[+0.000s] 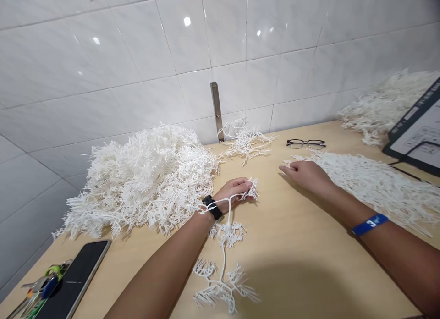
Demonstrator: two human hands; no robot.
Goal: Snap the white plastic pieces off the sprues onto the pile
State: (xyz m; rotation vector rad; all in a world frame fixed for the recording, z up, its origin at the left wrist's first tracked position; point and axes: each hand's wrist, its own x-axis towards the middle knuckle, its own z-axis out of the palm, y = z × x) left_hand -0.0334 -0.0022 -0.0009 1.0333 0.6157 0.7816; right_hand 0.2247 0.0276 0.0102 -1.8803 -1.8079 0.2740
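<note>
White fringed cord (224,245) looped over left hand (232,193), grip narrow on the strand, right hand (305,174) empty, grip wide, on wooden bench (275,218), near white fringe pile (374,190)

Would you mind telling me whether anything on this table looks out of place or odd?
One white fringed strand stands apart from the heaps, looped over the left hand and trailing across the table; the eyeglasses also look stray here.

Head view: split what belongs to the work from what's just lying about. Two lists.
Work: left hand with white fringed cord looped over it; right hand beside flat white fringe heap; big white fringe pile.

Lying about: eyeglasses, smartphone, keys, dark-framed panel.
</note>
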